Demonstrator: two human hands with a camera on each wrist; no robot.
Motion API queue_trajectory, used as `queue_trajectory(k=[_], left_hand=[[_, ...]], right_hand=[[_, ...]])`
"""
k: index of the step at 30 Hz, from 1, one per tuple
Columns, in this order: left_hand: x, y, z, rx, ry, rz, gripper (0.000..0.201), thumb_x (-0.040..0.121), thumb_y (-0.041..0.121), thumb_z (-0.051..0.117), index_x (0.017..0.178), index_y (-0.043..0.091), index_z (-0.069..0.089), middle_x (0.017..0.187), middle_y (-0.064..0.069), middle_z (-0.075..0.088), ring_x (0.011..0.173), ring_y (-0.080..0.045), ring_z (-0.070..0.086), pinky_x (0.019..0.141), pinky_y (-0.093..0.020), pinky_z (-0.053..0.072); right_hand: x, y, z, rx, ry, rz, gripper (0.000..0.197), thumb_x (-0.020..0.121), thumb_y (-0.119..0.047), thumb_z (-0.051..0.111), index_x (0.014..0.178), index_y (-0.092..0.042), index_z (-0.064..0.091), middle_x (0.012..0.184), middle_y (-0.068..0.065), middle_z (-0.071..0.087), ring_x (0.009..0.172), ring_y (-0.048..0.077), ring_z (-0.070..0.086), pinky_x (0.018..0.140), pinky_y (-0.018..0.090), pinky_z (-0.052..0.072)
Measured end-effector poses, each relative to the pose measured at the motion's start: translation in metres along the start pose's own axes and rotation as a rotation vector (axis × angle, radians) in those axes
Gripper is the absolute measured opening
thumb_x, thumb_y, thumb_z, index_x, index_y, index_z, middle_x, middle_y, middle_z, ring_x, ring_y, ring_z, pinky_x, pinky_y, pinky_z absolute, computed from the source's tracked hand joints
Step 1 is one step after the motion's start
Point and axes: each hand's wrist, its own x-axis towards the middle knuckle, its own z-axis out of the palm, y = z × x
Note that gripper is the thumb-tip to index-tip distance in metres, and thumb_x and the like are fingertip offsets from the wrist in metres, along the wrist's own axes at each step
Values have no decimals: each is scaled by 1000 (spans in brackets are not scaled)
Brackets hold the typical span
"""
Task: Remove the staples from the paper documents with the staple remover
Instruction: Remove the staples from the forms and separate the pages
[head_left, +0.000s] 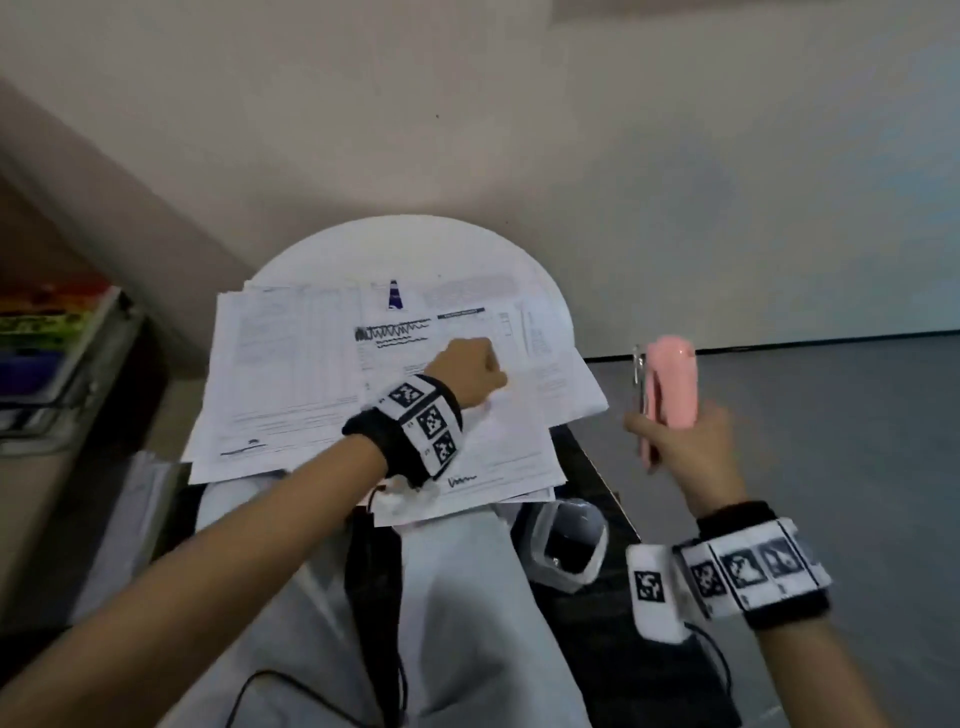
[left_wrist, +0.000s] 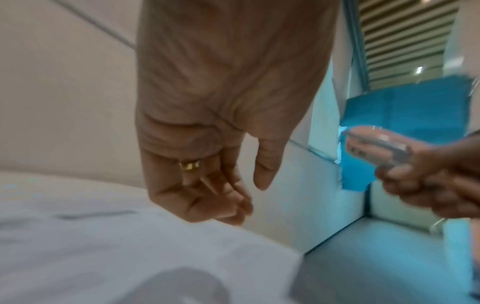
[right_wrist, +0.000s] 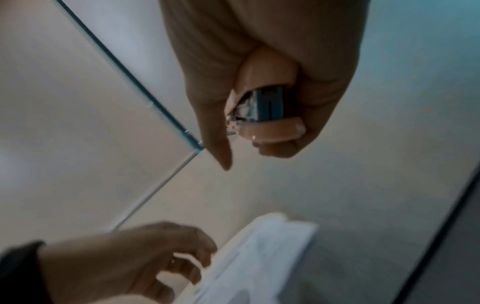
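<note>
A spread of printed paper documents covers a round white table. My left hand hovers over the middle sheets with its fingers loosely curled and nothing between them; in the left wrist view the left hand hangs just above the paper, thumb apart. To the right of the table, in the air, my right hand grips a pink staple remover upright. Its metal jaw end shows between thumb and fingers in the right wrist view. No staple is visible.
A small bin with a dark liner stands by my right knee below the table edge. Coloured folders lie stacked on a shelf at the left. A wall runs close behind the table. Black cables cross my lap.
</note>
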Motion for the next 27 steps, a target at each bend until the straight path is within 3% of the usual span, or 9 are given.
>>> queue_trajectory(k=[2,4,8,11,16,19,22,25,27], left_hand=[[-3,-37,-23,171,39,-168,45,90,28,59,122,-3,50,132,-23,49,120,-33,49,96,-36,40],[-10,-65,-35,326,34,-328,66,91,37,57,134,-8,37,146,-25,30,135,-37,29,111,-41,28],[-18,-104,-28,196,75,-534,84,85,49,60,139,-6,27,150,-23,12,137,-42,21,111,-45,29],[-15,-115,-12,134,204,-503,82,80,46,68,134,-4,31,141,-21,23,128,-39,32,105,-44,37],[-17,-114,7,49,399,-346,68,81,22,71,135,8,33,132,-13,28,120,-31,35,94,-40,46],[-18,-114,14,45,479,-242,72,80,7,69,140,15,32,134,-10,27,116,-27,37,91,-40,47],[-14,-119,18,-115,507,-160,56,81,-2,64,131,11,44,130,-11,36,112,-26,42,89,-36,46],[-7,-124,15,-281,595,-183,34,85,3,62,118,3,52,123,-15,45,111,-28,48,94,-38,45],[-2,-126,11,-308,577,-260,41,85,11,66,122,1,50,128,-15,42,118,-29,44,96,-33,40]], right_hand=[[14,-21,37,-41,-126,-17,20,74,-1,75,85,-4,59,67,9,59,43,7,55,34,16,41],[29,-35,73,-111,-239,0,18,75,-3,75,80,-7,59,66,5,57,48,14,53,35,16,42],[62,-35,129,-233,-291,66,19,73,-7,75,69,-6,57,54,7,54,34,14,49,34,16,39],[76,-25,156,-272,-240,132,24,68,-6,78,82,-1,59,65,10,58,44,17,51,40,22,42],[113,18,179,-295,-186,124,66,49,-14,84,108,2,56,95,21,66,68,28,66,40,22,45],[88,-5,174,-315,-166,115,52,60,-10,82,104,6,58,90,17,66,67,26,62,43,23,46],[82,-9,170,-357,-165,104,28,73,-10,75,95,0,62,87,14,62,74,25,59,59,27,48],[83,-10,165,-356,-75,68,23,75,-9,72,94,1,63,86,16,63,76,29,62,68,31,51],[83,-10,161,-415,-19,54,29,75,-10,73,99,4,64,86,15,62,83,32,65,70,34,54]])
